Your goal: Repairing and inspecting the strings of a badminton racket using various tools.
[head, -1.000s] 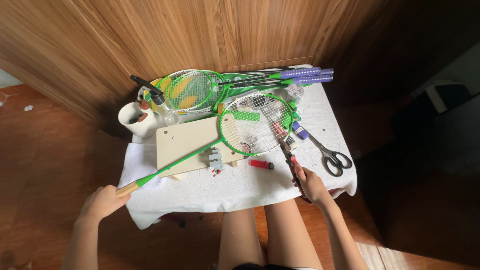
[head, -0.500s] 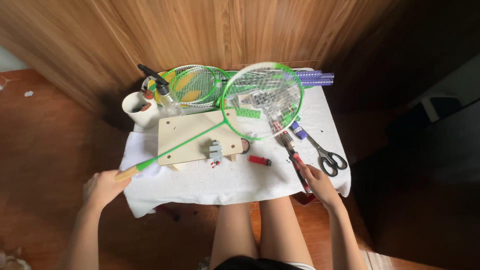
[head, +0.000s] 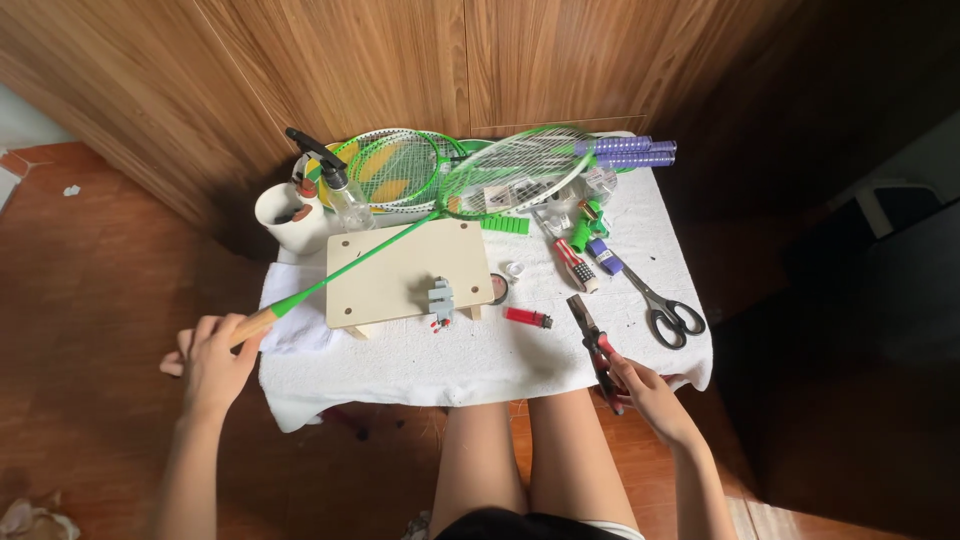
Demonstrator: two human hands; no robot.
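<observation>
My left hand (head: pixel 215 362) grips the wooden handle of a green badminton racket (head: pixel 505 172), whose shaft slants up to the right over a pale wooden board (head: pixel 405 272); its strung head hangs tilted above the far side of the table. My right hand (head: pixel 650 395) holds red-handled pliers (head: pixel 592 343) at the table's near right edge, jaws pointing away from me. A small grey metal clamp (head: pixel 440 298) sits on the board's front edge. More green rackets (head: pixel 385 168) lie at the back.
A white cloth (head: pixel 470 355) covers the small table. On it lie a red lighter (head: pixel 526 317), black scissors (head: pixel 662 308), purple grip rolls (head: pixel 630 150), a spray bottle (head: pixel 340 190) and a white cup (head: pixel 288 215). A wooden wall stands behind. My knees are under the front edge.
My left hand has raised and swung the racket, so its head moved from lying over the board to the far side of the table. The right hand stays on the pliers.
</observation>
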